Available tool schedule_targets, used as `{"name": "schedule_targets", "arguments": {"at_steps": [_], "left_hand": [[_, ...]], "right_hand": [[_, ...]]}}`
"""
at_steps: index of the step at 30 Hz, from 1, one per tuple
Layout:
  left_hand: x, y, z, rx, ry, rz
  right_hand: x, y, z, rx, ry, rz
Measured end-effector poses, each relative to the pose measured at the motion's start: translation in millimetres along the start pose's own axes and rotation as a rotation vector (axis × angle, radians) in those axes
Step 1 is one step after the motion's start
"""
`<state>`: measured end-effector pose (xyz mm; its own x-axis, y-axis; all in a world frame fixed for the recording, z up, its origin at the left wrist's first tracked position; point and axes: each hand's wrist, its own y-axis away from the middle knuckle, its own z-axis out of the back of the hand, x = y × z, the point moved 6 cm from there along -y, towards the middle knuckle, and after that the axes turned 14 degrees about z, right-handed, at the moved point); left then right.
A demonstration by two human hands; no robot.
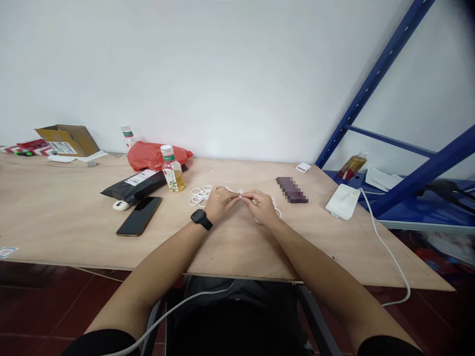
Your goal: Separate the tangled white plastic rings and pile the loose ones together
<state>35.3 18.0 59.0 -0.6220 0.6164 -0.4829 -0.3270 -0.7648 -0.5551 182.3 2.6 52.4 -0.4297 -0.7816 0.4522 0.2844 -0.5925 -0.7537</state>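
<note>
Fingertips (237, 198) of the left hand (219, 201) and right hand (262, 206) are pinched together on a small white ring (240, 196) over the table (74, 217); loose rings (199, 196) lie just left. A light, steady pinch is best kept.

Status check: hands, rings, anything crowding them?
Left hand and right hand meet fingertip to fingertip, pinching something small. White rings lie loose beside the left hand. Drink bottle and phone stand clear, further left.

Both hands (241, 202) together over white rings (199, 195) — wooden table (67, 212).
</note>
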Motion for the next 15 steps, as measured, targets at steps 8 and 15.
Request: {"name": "schedule_targets", "arguments": {"at_steps": [8,15], "left_hand": [[0.1,-0.2,0.6,-0.007,0.054,0.03],[1.0,-1.0,1.3,-0.034,0.083,0.042]], "right_hand": [[6.1,-0.8,2.0,0.024,0.117,0.051],[8.4,-3.3,1.2,0.075,0.131,0.174]]}}
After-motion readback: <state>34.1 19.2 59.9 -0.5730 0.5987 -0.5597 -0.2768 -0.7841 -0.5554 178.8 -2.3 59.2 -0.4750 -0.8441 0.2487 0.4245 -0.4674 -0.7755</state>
